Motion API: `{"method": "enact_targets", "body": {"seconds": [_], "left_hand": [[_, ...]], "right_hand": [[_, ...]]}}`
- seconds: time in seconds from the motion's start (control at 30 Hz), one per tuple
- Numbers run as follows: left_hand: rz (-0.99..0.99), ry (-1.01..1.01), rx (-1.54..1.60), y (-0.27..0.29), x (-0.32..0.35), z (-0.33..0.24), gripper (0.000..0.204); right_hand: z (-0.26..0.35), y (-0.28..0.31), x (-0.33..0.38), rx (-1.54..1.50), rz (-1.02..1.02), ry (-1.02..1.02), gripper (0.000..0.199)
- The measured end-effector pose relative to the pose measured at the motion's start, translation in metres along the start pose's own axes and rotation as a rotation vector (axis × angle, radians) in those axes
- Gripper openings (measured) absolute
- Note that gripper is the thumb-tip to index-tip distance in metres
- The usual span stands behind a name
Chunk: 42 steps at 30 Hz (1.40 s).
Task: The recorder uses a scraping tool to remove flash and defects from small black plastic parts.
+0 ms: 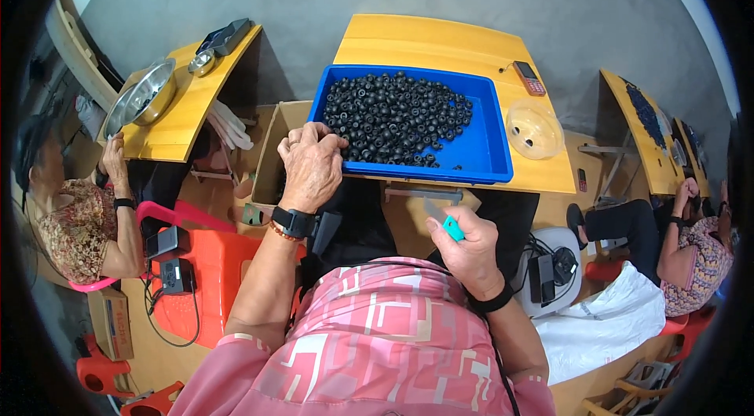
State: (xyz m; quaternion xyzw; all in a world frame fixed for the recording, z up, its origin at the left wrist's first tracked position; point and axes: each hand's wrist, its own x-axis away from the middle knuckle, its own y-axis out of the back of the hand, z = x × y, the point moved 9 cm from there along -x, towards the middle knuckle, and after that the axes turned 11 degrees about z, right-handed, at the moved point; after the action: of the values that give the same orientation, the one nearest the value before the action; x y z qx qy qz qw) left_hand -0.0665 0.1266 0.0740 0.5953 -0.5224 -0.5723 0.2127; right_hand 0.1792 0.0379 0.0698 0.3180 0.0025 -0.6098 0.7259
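A blue rectangular tray (481, 125) on the yellow table holds a heap of small black ring-like parts (393, 118). My left hand (309, 169) lies over the tray's near left corner with its fingers curled and closed. Its fingertips are beside the black parts, and what they hold, if anything, is hidden. In front of the table, above my lap, my right hand (469, 243) is wrapped round a small knife (452, 228) with a teal handle. Its short blade points up and to the left, toward the table, and looks slightly blurred.
Right of the tray are a clear plastic bowl (536, 130) with a few dark pieces and a red phone (529, 78). An open cardboard box (272, 141) stands below the tray's left side. People sit at tables on both sides. A red stool (212, 275) is at my left.
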Motion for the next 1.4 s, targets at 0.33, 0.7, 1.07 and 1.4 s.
{"method": "enact_targets", "body": {"seconds": [0.33,0.7,1.07,1.4], "left_hand": [[0.123,0.032,0.024,-0.005,-0.007,-0.002,0.019],[0.267,-0.053,0.027,-0.035,-0.042,-0.043,0.023],[0.187,-0.08,0.115,-0.032,-0.041,-0.034,0.018],[0.374,0.103,1.692,-0.025,0.007,-0.071,0.015]], "right_hand": [[0.0,-0.002,0.0,0.004,0.002,0.01,0.014],[0.001,0.0,0.001,-0.031,-0.028,0.031,0.013],[0.0,-0.002,0.0,-0.048,0.026,-0.017,0.014],[-0.018,0.009,0.004,-0.285,-0.094,-0.18,0.015]]}}
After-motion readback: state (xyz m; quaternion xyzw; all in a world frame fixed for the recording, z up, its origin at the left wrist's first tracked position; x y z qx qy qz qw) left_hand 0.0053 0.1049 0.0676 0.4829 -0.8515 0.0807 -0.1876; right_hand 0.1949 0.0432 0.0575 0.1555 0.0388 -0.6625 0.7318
